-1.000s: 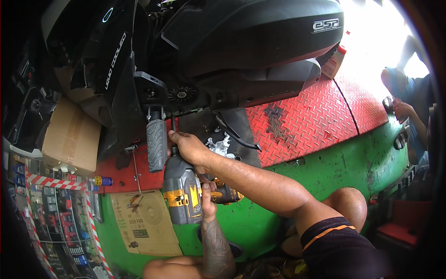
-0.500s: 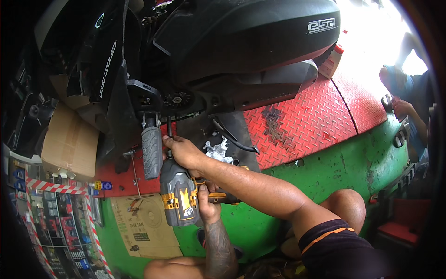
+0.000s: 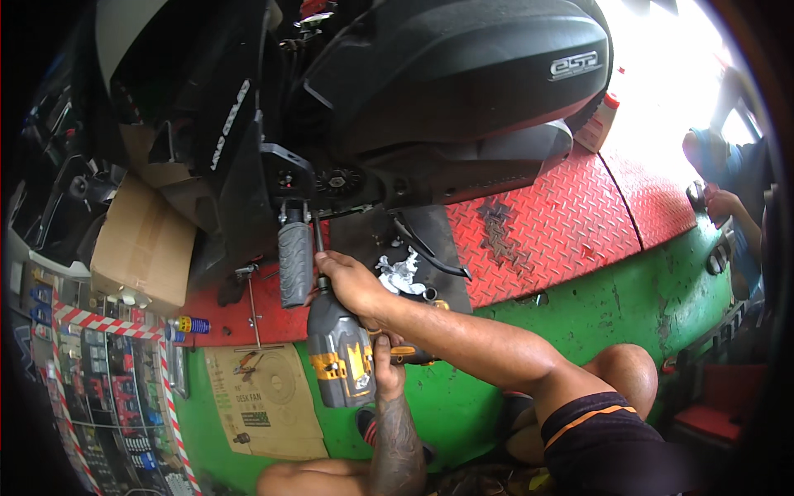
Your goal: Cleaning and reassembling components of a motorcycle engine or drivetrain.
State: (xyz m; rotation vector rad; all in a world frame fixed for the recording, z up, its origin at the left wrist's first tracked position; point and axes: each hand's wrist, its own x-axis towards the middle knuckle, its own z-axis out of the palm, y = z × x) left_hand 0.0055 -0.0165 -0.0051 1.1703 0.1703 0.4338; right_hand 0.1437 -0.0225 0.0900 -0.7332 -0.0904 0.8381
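My left hand, at the end of a tattooed forearm, is wrapped round the handle of a black and yellow impact wrench. My right hand is closed at the wrench's nose, around the base of a long thin extension bar; the fingers' undersides are hidden. The bar points up toward the underside of a dark scooter, and its far tip cannot be made out. Just left of the bar, a grey ribbed footrest sticks out from the scooter, close to my right fingertips.
A crumpled white rag lies near the black side stand. On the left are a cardboard box, a T-handle wrench and flat cardboard with small tools. A bottle stands far right; another person's hand shows beyond.
The whole scene has shifted slightly right in the view. The wrench sits slightly farther from the scooter, with more of the bar showing above my right hand. Both hands keep their hold.
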